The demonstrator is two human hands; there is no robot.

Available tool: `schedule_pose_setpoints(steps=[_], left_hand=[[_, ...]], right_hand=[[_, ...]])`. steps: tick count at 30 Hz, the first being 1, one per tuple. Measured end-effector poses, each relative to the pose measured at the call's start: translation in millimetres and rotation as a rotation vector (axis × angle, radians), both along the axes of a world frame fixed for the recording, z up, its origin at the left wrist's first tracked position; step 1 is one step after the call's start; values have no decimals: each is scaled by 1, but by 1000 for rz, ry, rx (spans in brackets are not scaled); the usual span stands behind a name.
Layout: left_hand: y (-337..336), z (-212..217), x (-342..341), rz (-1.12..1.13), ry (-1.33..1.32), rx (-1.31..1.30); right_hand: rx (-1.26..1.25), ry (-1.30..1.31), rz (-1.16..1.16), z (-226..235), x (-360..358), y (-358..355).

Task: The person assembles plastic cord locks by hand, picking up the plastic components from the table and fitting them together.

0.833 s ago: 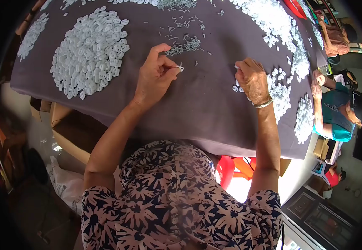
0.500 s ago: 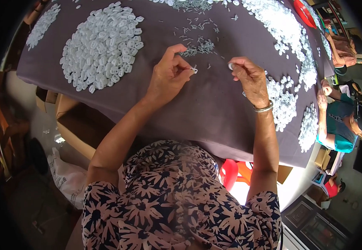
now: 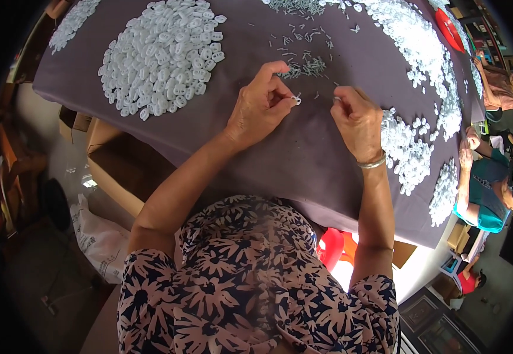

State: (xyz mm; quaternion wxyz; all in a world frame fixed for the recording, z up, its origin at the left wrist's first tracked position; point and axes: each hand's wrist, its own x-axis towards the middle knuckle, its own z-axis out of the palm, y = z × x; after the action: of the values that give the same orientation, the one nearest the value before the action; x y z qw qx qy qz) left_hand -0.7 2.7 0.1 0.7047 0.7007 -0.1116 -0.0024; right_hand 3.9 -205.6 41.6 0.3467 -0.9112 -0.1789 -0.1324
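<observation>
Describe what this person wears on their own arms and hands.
Both hands are ungloved: the left hand and the right hand. A pale, metallic-looking bracelet circles the right wrist. Short sleeves carry light pinkish flowers on dark navy.

the left hand (image 3: 259,107) pinches a small white piece (image 3: 296,100) near the right hand (image 3: 358,123), whose fingers (image 3: 347,96) seem to pinch another.

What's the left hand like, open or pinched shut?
The left hand is pinched shut: a white piece pokes out of its grip.
</observation>
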Motion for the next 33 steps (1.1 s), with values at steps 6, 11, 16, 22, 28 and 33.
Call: schedule_pose_setpoints(steps=[6, 11, 16, 22, 28, 33], left_hand=[[0, 5, -1, -27, 18, 39], [-1, -1, 1, -3, -12, 13], [-2, -3, 1, -3, -32, -7], [0, 4, -1, -45, 8, 40], [3, 2, -2, -67, 9, 21], [2, 3, 1, -77, -15, 19]], right_hand=[[-249, -38, 9, -9, -7, 4], [-95, 155, 75, 4, 0, 3], [-170, -10, 182, -1, 1, 2], [43, 294, 125, -10, 6, -13], [343, 659, 147, 9, 12, 11], [464, 695, 235, -6, 22, 17]])
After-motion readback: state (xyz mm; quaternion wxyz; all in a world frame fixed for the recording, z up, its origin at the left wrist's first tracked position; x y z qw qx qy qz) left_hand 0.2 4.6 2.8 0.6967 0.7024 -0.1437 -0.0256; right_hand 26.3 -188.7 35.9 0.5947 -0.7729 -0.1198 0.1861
